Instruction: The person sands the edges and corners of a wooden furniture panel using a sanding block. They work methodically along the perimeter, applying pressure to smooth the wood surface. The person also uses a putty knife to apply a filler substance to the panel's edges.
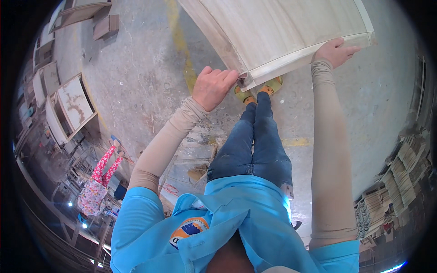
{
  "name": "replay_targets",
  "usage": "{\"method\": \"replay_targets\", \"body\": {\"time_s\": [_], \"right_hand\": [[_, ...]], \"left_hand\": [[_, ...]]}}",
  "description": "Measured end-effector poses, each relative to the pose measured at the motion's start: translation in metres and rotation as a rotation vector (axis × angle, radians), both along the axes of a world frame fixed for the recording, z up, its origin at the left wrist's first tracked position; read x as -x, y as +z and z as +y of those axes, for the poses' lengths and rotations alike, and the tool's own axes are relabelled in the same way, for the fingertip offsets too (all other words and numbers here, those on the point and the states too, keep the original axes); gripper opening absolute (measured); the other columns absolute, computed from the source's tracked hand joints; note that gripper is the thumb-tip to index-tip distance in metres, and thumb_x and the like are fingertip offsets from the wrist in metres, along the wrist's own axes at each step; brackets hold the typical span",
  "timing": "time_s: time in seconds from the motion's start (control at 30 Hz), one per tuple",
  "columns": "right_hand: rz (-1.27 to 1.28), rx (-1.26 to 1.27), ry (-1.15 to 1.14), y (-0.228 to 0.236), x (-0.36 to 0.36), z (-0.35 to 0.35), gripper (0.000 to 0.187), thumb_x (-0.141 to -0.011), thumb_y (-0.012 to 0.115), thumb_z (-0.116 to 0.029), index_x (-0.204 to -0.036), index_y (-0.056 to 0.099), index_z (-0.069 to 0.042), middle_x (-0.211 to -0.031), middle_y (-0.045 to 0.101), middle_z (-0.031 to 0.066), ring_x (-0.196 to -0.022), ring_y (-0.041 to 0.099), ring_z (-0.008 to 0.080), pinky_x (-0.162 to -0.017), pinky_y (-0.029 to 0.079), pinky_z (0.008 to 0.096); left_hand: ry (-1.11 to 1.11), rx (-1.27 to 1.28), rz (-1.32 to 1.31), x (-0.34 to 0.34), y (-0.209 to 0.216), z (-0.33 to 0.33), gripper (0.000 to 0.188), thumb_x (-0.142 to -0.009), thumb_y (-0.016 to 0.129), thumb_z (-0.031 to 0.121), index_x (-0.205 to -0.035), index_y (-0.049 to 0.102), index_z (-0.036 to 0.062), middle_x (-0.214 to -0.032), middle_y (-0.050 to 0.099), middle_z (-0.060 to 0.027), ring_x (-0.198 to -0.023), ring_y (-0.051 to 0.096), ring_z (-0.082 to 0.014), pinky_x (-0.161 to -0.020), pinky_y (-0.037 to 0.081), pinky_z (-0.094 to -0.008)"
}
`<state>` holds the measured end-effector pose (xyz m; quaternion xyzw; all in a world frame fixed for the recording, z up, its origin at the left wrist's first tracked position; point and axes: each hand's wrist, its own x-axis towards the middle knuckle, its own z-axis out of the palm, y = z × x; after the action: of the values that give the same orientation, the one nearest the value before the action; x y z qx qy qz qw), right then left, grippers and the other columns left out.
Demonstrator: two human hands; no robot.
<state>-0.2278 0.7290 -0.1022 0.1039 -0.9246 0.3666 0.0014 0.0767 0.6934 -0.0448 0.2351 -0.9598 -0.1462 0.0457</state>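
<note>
A large pale wooden furniture piece (291,29), with a flat grained top and a squared rim, stands in front of me. My left hand (215,86) is closed at its near left corner, thumb and fingers pressed together. A small brownish flat piece (243,76) shows between the fingertips and the corner; its kind is too small to make out. Along the near edge, toward the right corner, my right hand (335,52) lies against the rim with its fingers stretched out. Both forearms wear beige sleeves.
My feet in yellowish clogs (272,85) stand just under the near edge. Wooden cabinets (73,107) line the left side, and a small brown box (106,27) is farther off. Another person (98,191) in floral clothes is at lower left. Stacked wooden parts (396,182) fill the right.
</note>
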Motion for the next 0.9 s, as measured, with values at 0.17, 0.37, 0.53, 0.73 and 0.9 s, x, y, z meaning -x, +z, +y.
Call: {"method": "replay_targets", "body": {"time_s": [0.17, 0.37, 0.53, 0.73, 0.9], "right_hand": [[-0.024, 0.025, 0.002, 0.004, -0.003, -0.003, 0.067, -0.095, 0.035, -0.023, -0.145, 0.004, 0.009, -0.145, 0.023, 0.0324, -0.132, 0.034, 0.0423, -0.106, 0.037, 0.0444], [0.004, 0.028, 0.014, -0.004, 0.001, -0.001, 0.067, -0.095, 0.035, -0.024, -0.146, 0.004, 0.008, -0.146, 0.022, 0.0313, -0.133, 0.032, 0.0418, -0.107, 0.036, 0.0445], [-0.005, 0.040, 0.007, 0.003, -0.001, 0.002, 0.068, -0.095, 0.036, -0.024, -0.146, 0.004, 0.009, -0.147, 0.020, 0.0319, -0.134, 0.031, 0.0423, -0.107, 0.035, 0.0441], [-0.001, 0.055, 0.013, -0.001, -0.004, -0.001, 0.068, -0.094, 0.037, -0.023, -0.145, 0.005, 0.009, -0.147, 0.021, 0.0315, -0.133, 0.031, 0.0421, -0.108, 0.035, 0.0439], [0.008, 0.033, -0.001, 0.002, -0.003, -0.002, 0.068, -0.093, 0.039, -0.022, -0.144, 0.007, 0.011, -0.146, 0.023, 0.0317, -0.133, 0.032, 0.0423, -0.107, 0.036, 0.0442]], "left_hand": [[-0.034, 0.013, 0.089, 0.032, -0.003, -0.005, 0.009, -0.079, 0.060, 0.015, -0.085, 0.053, 0.0141, -0.065, 0.051, 0.0007, -0.062, 0.055, -0.0148, -0.060, 0.037, -0.0294], [-0.062, 0.012, 0.002, 0.012, -0.005, -0.004, 0.012, -0.080, 0.056, 0.017, -0.093, 0.056, 0.0169, -0.069, 0.053, 0.0020, -0.065, 0.056, -0.0140, -0.061, 0.037, -0.0294], [-0.046, 0.037, -0.082, -0.012, 0.001, 0.001, 0.011, -0.081, 0.055, 0.015, -0.092, 0.056, 0.0171, -0.068, 0.053, 0.0024, -0.062, 0.054, -0.0134, -0.061, 0.036, -0.0296], [-0.028, 0.031, 0.076, 0.041, -0.001, -0.001, 0.008, -0.079, 0.059, 0.013, -0.081, 0.051, 0.0125, -0.064, 0.050, 0.0000, -0.061, 0.055, -0.0150, -0.060, 0.037, -0.0302], [-0.045, 0.008, 0.035, 0.004, -0.001, 0.000, 0.008, -0.080, 0.059, 0.013, -0.083, 0.051, 0.0131, -0.063, 0.050, -0.0002, -0.061, 0.055, -0.0153, -0.060, 0.036, -0.0306]]}}
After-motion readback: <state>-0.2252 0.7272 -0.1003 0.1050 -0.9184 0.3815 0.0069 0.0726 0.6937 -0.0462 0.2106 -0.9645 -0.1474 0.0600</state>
